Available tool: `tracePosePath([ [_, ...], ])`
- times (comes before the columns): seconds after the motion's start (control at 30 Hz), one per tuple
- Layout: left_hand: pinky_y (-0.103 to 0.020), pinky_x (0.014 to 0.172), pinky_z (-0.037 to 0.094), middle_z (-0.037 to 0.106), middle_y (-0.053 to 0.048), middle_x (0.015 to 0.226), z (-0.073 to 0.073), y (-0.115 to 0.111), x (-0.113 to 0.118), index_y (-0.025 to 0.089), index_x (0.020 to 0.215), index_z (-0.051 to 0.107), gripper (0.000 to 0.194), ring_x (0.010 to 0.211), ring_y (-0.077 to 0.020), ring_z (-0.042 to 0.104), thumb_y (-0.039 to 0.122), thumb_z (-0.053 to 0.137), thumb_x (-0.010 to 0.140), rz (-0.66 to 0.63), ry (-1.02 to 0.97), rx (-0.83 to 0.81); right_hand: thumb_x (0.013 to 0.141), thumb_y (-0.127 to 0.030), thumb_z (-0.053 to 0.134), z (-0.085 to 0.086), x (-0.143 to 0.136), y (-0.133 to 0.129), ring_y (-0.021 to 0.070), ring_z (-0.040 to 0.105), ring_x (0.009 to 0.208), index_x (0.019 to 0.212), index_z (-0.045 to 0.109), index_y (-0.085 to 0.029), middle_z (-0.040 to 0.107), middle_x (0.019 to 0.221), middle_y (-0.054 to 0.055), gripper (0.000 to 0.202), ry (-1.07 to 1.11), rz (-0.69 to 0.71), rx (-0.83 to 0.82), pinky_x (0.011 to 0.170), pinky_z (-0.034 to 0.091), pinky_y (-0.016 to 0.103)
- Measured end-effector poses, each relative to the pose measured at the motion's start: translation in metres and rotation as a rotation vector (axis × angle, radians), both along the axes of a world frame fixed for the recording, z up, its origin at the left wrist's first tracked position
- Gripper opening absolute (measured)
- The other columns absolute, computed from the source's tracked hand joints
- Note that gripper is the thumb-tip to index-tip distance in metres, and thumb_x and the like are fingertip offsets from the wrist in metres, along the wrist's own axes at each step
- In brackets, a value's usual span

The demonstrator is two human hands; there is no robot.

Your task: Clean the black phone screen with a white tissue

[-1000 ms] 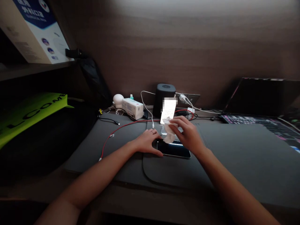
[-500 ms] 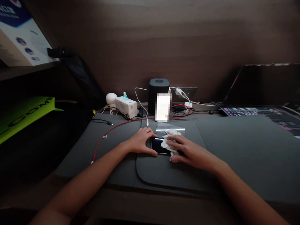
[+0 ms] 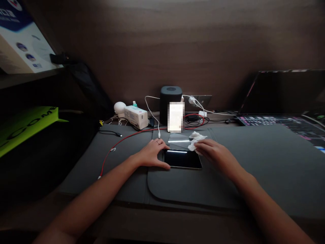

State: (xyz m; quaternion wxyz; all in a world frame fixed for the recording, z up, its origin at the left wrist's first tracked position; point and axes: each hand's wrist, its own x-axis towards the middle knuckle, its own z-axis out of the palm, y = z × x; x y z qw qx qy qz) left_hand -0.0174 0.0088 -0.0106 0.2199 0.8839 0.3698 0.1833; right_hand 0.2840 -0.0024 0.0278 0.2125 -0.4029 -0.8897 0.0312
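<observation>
The left hand [image 3: 154, 154] is holding the left end of a flat black rectangular phone with a thin pale rim [image 3: 182, 159], its thumb reaching the near corner and its fingers curving round to the far one. A ring is showing on one finger. The right hand [image 3: 204, 148] is pinching a crumpled white tissue [image 3: 196, 140] between thumb and fingertips, by the phone's far right corner; whether the tissue is touching the phone, I cannot tell.

The phone is lying flat, its dark glossy face up and catching a streak of light, on a large dark grey folded mat [image 3: 256, 169] that is covering much of the brown wooden counter [image 3: 132, 213]. Just beyond the phone, a clear thin transparent sheet [image 3: 177, 138] is lying on the mat, also reflecting a bright line.

Farther back, a bright white upright panel, partly pixelated [image 3: 175, 117], is standing in front of a dark grey rounded speaker-like block [image 3: 165, 105]. To the left of these, a small white printed box [image 3: 138, 117] is sitting beside a white round-headed object [image 3: 120, 108]. A slim red cable [image 3: 122, 138] is curving across the mat's left part, and a white cable [image 3: 154, 113] is ending behind the left hand. On the right, an open black laptop with a pink-patterned keyboard [image 3: 284, 122] is standing near the wall.
</observation>
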Motion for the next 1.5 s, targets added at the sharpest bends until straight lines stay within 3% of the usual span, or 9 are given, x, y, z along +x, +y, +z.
tracePosePath([
  [0.1,-0.041,0.099,0.04,0.057,-0.007,0.113,0.001,-0.001,0.0,0.023,0.119,0.061,0.072,0.11,-0.0276,0.053,0.065,0.08,0.065,0.001,0.01,-0.002,0.099,-0.03,0.048,-0.002,-0.008,-0.005,0.0281,0.062,0.099,0.108,0.069,-0.022,0.071,0.106,0.012,0.025,0.037,0.043,0.038,0.088,0.051,0.044],
  [0.27,-0.04,0.099,0.04,0.057,-0.007,0.115,0.001,-0.001,0.0,0.023,0.12,0.061,0.072,0.111,-0.0272,0.053,0.065,0.08,0.064,0.008,0.01,-0.003,0.1,-0.026,0.045,-0.005,-0.026,-0.015,0.0209,0.062,0.086,0.105,0.068,-0.02,0.065,0.101,0.011,0.025,-0.023,0.179,-0.191,0.076,0.052,0.033],
  [0.43,-0.041,0.098,0.04,0.057,-0.007,0.113,-0.001,0.0,0.0,0.022,0.119,0.061,0.072,0.11,-0.0272,0.053,0.066,0.08,0.065,0.007,0.013,0.009,0.1,-0.027,0.043,-0.004,-0.021,-0.01,0.021,0.063,0.076,0.085,0.066,-0.019,0.063,0.09,0.01,0.028,-0.053,0.038,-0.169,0.069,0.051,0.033],
  [0.63,-0.041,0.099,0.04,0.057,-0.007,0.113,0.001,0.0,0.0,0.022,0.117,0.061,0.071,0.111,-0.0279,0.053,0.065,0.08,0.064,0.008,0.005,-0.004,0.097,-0.029,0.045,-0.016,-0.006,0.007,0.0293,0.064,0.11,0.091,0.066,-0.021,0.067,0.122,0.015,0.024,-0.009,-0.008,-0.091,0.09,0.052,0.041],
  [0.8,-0.041,0.099,0.04,0.057,-0.007,0.112,0.001,0.0,0.0,0.023,0.117,0.062,0.07,0.111,-0.0279,0.053,0.065,0.08,0.064,0.003,0.005,-0.001,0.093,-0.029,0.046,-0.012,0.033,0.016,0.0301,0.069,0.085,0.082,0.063,-0.021,0.07,0.098,0.014,0.022,-0.066,-0.299,-0.003,0.07,0.054,0.04],
  [0.93,-0.041,0.099,0.04,0.057,-0.007,0.112,-0.001,0.001,0.0,0.023,0.118,0.062,0.071,0.11,-0.0278,0.053,0.067,0.078,0.065,0.004,0.006,0.006,0.097,-0.031,0.044,-0.005,0.011,0.002,0.0268,0.066,0.092,0.092,0.064,-0.02,0.065,0.105,0.013,0.024,0.055,-0.104,-0.034,0.08,0.053,0.04],
  [1.2,-0.04,0.098,0.041,0.057,-0.007,0.113,0.0,0.001,0.0,0.023,0.118,0.062,0.072,0.11,-0.028,0.053,0.066,0.08,0.063,0.005,0.017,0.013,0.099,-0.022,0.045,-0.01,-0.052,-0.027,0.0187,0.058,0.072,0.088,0.066,-0.019,0.059,0.086,0.006,0.024,-0.08,0.115,-0.169,0.063,0.045,0.028],
  [1.4,-0.04,0.098,0.041,0.057,-0.007,0.114,0.0,0.001,0.0,0.024,0.119,0.062,0.071,0.11,-0.028,0.052,0.066,0.079,0.064,0.003,0.003,0.005,0.098,-0.022,0.045,-0.01,-0.037,-0.01,0.0178,0.054,0.067,0.077,0.062,-0.018,0.057,0.083,0.007,0.027,-0.076,-0.046,-0.087,0.062,0.045,0.029],
  [1.5,-0.04,0.096,0.041,0.057,-0.007,0.113,-0.001,0.002,-0.001,0.024,0.119,0.062,0.072,0.109,-0.0277,0.053,0.067,0.079,0.064,0.006,0.009,0.011,0.098,-0.018,0.043,-0.013,-0.049,-0.018,0.0199,0.057,0.076,0.087,0.065,-0.018,0.061,0.09,0.009,0.025,-0.148,0.03,-0.033,0.067,0.049,0.031],
])
